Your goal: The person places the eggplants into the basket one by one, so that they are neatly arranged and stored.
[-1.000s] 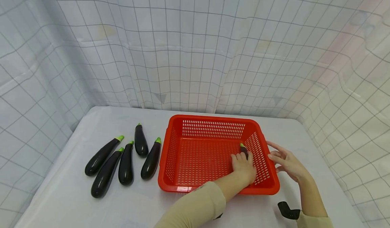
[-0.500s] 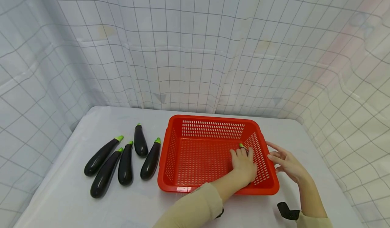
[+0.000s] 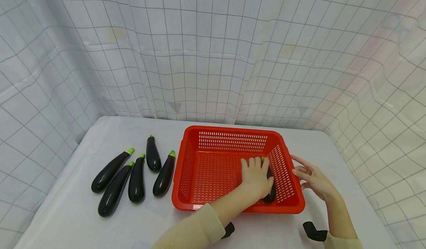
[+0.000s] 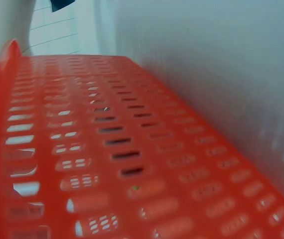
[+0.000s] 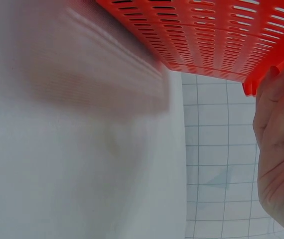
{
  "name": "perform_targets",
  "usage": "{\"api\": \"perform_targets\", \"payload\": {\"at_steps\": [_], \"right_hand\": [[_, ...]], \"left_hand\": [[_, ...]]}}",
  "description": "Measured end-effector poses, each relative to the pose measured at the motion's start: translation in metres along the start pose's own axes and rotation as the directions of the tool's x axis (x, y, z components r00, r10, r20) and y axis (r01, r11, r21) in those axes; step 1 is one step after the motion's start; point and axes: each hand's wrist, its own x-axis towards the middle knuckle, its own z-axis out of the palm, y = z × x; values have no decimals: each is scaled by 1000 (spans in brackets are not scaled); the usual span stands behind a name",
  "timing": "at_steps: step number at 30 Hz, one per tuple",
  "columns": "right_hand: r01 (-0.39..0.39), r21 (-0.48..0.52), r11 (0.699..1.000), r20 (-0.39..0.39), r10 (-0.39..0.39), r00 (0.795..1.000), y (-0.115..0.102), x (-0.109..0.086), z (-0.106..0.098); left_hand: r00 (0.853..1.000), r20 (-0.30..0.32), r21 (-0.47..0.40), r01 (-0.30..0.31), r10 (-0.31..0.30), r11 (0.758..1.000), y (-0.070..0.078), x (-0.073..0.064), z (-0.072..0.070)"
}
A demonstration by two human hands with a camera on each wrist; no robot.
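Over the inside of a red plastic basket (image 3: 229, 128) is my left hand (image 3: 254, 178), its fingers spread and fairly straight. An eggplant (image 3: 270, 191) lies in the basket near the right wall, partly covered by this hand; I cannot tell whether they touch. My right hand (image 3: 311, 177) holds the basket's right rim, with fingertips at the rim's edge in the right wrist view too, where the hand (image 5: 281, 149) appears at the right. The left wrist view shows the basket's slotted wall (image 4: 92, 129) up close, without the left hand.
Left of the basket, several more eggplants lie on the white table (image 3: 66, 208), one of them an eggplant (image 3: 164, 175) close to the basket's left side. A white curtain with a grid pattern (image 3: 213, 56) surrounds the table at the back and sides.
My left hand has come off the eggplant and moved left, its fingers straighter, so more of the eggplant shows. The right hand has stayed at the basket's rim.
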Motion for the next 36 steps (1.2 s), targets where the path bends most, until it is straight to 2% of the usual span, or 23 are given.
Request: {"api": "perform_targets", "payload": {"at_steps": [4, 12, 24, 28, 36], "right_hand": [[-16, -10, 1000, -19, 16, 1000, 1, 0, 0], [-28, -22, 999, -25, 28, 999, 3, 0, -2], [-42, -20, 999, -35, 41, 999, 4, -1, -2], [-34, -20, 999, -34, 34, 999, 4, 0, -2], [-27, -11, 1000, -20, 27, 999, 4, 0, -2]], "left_hand": [[1000, -16, -54, -17, 16, 998, -16, -12, -2], [999, -16, -56, -53, 52, 997, -43, -35, 1], [993, -110, -37, -49, 45, 998, -75, -52, 12], [989, -143, -33, -39, 34, 999, -90, -56, 18], [976, -220, -85, -24, 5, 996, -124, -67, 27]]}}
